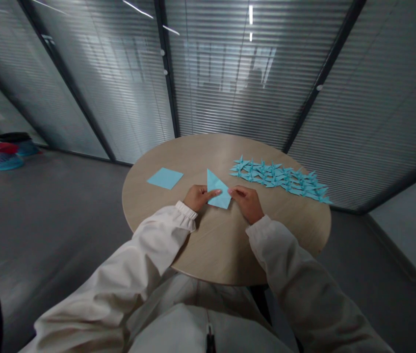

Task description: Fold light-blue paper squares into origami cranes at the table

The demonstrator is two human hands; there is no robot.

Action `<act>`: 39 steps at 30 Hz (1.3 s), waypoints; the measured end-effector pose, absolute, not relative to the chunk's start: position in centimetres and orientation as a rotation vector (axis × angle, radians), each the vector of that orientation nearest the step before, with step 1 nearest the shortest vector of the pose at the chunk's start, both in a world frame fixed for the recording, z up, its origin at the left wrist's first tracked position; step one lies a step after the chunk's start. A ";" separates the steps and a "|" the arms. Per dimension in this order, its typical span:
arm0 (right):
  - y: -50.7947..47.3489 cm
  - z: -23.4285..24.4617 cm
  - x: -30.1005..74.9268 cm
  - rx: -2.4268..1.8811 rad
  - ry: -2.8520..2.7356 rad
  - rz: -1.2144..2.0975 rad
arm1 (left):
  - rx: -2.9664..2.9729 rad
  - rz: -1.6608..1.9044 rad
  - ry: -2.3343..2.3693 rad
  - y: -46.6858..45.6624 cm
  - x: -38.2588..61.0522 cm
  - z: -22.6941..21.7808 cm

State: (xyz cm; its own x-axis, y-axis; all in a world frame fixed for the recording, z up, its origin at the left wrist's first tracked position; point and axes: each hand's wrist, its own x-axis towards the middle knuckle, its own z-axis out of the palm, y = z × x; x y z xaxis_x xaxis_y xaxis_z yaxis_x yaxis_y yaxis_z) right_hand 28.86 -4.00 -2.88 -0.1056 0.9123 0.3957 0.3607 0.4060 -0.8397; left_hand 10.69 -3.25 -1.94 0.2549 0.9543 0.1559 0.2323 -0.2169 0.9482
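Note:
A folded sheet of blue origami paper (215,182) is held up over the middle of the round table, its pointed corner upward. My left hand (197,197) grips its left side, thumb lying across the front and fingers behind it, out of sight. At the right edge, the thumb and fingertips of my right hand (245,200) pinch the paper. To the left, a flat stack or sheet of blue paper (165,178) lies on the tabletop; how many sheets cannot be told. Several folded blue paper cranes (281,177) stand in rows at the right.
The round wooden table (208,255) reaches close to my lap. Behind it rise glass partitions with blinds (226,88) and dark frames. On the floor at far left are a blue basket with a red rim (0,157) and a dark-lined bin (26,143).

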 end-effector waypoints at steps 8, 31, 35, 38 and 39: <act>-3.8 -3.0 28.9 -1.105 -1.626 0.684 | 1.626 0.998 1.124 -3.3 10.8 -1.8; -3.5 -3.1 28.7 -1.029 -1.354 0.849 | 1.536 1.188 0.791 -3.3 11.2 -2.0; -3.4 -3.4 28.8 -1.028 -1.449 0.826 | 1.541 1.191 0.800 -3.4 11.3 -1.8; -3.3 -3.4 28.9 -1.051 -1.469 0.810 | 1.577 1.207 0.824 -3.4 11.2 -1.9; -3.3 -3.4 29.0 -1.056 -1.469 0.800 | 1.593 1.206 0.823 -3.4 11.2 -1.9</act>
